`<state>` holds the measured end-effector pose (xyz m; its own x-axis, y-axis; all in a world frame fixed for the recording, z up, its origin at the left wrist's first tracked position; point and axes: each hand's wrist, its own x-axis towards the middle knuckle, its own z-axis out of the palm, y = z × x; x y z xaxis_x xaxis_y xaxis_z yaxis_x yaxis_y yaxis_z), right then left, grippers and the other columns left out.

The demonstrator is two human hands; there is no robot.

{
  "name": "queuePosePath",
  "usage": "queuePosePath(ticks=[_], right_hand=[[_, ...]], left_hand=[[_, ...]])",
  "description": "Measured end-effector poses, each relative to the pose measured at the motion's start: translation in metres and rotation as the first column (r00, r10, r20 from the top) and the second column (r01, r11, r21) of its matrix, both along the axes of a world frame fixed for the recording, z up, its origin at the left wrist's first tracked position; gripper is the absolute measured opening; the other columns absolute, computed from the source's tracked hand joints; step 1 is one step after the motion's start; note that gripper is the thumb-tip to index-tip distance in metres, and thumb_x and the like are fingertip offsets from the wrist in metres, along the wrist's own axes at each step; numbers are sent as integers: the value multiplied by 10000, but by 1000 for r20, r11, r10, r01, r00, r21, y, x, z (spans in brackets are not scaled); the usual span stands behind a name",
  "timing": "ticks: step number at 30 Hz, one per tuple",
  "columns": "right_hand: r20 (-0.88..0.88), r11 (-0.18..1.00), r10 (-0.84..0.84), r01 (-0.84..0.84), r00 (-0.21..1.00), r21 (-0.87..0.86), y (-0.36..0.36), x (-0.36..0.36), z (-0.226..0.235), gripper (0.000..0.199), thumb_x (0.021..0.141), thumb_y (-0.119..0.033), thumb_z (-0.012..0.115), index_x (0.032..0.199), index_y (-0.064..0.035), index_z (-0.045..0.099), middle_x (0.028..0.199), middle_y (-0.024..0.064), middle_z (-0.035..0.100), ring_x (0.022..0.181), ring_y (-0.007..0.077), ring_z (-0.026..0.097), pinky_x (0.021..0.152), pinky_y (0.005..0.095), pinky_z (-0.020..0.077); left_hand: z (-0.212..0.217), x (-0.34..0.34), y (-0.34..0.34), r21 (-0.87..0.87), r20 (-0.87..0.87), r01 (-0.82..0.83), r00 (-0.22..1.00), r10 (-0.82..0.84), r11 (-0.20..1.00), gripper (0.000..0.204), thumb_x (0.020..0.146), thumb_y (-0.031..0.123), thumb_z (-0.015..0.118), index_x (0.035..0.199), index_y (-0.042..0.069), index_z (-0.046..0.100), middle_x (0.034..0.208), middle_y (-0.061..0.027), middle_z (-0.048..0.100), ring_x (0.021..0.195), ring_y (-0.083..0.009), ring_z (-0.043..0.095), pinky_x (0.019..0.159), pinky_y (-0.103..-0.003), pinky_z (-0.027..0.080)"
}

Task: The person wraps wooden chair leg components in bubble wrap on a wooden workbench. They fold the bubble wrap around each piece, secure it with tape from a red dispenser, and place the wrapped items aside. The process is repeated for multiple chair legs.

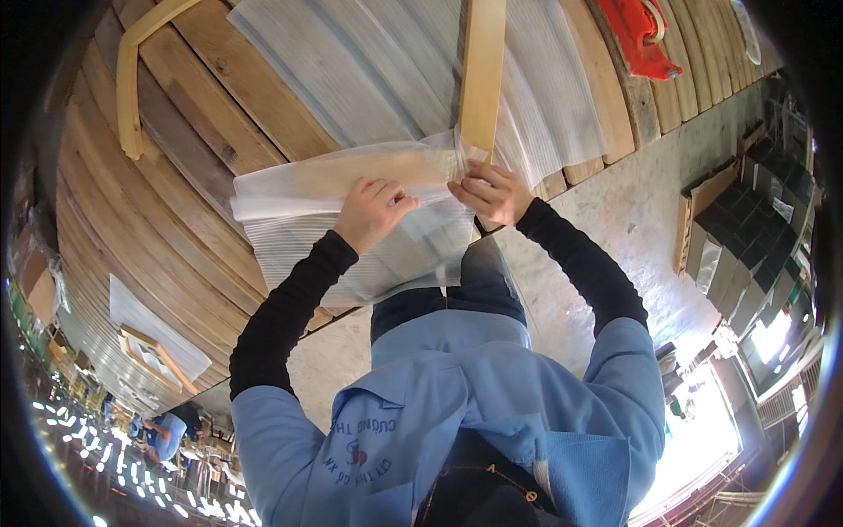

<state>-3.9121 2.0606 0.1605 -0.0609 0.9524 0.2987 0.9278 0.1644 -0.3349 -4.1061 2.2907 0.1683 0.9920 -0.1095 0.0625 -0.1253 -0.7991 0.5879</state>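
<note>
A thin, translucent white foam sheet (351, 255) is folded over at the near edge of the slatted wooden table, and part of it hangs down toward my body. My left hand (373, 213) is closed on its folded edge, fingers curled. My right hand (494, 191) pinches the gathered sheet beside the near end of a pale wooden bar (483, 75). That bar points away from me, with more white sheeting (351, 61) spread beneath it. A tan, wood-like shape shows through the fold beyond my left hand; its outline is blurred by the sheet.
A red tape dispenser (639, 39) lies at the far right of the table (202, 97). An angled wooden piece (129, 97) is at the far left. Nearer left, a small wooden frame (158, 358) rests on white sheeting. Dark stacked panels (755, 211) stand at right; another person (165, 435) is at lower left.
</note>
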Motion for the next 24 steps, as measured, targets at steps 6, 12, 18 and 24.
queuePosePath(ticks=[6,12,18,24], right_hand=[[97,998,-69,69,993,2,-36,-25,-40,460,811,-154,666,1269,-134,707,1224,20,609,1261,197,519,1135,416,438],[25,970,-221,222,975,-100,-66,-35,-42,630,784,-251,725,1401,-188,617,1384,14,548,1301,228,496,1191,554,314],[106,689,-688,692,718,-217,-41,29,-34,622,963,-420,611,1549,-302,440,1607,8,402,1500,285,337,1173,727,177],[196,553,-769,788,608,-272,-37,25,-45,570,1020,-531,481,1565,-388,394,1663,26,326,1545,309,258,1182,741,91]], left_hand=[[11,17,-12,93,85,-91,993,84,991,504,778,321,834,1245,218,676,1150,-49,587,1062,-235,575,929,-418,419],[-20,47,1,155,-142,-2,990,25,988,791,697,286,868,1393,120,530,1152,-112,590,1068,-307,579,910,-456,485],[-11,57,3,139,-231,53,973,-20,989,759,665,241,862,1335,80,545,1078,-139,618,1016,-330,602,890,-458,491],[21,20,-3,56,-163,-79,983,88,995,786,657,275,854,1368,101,570,990,-121,625,956,-325,609,840,-460,474]])
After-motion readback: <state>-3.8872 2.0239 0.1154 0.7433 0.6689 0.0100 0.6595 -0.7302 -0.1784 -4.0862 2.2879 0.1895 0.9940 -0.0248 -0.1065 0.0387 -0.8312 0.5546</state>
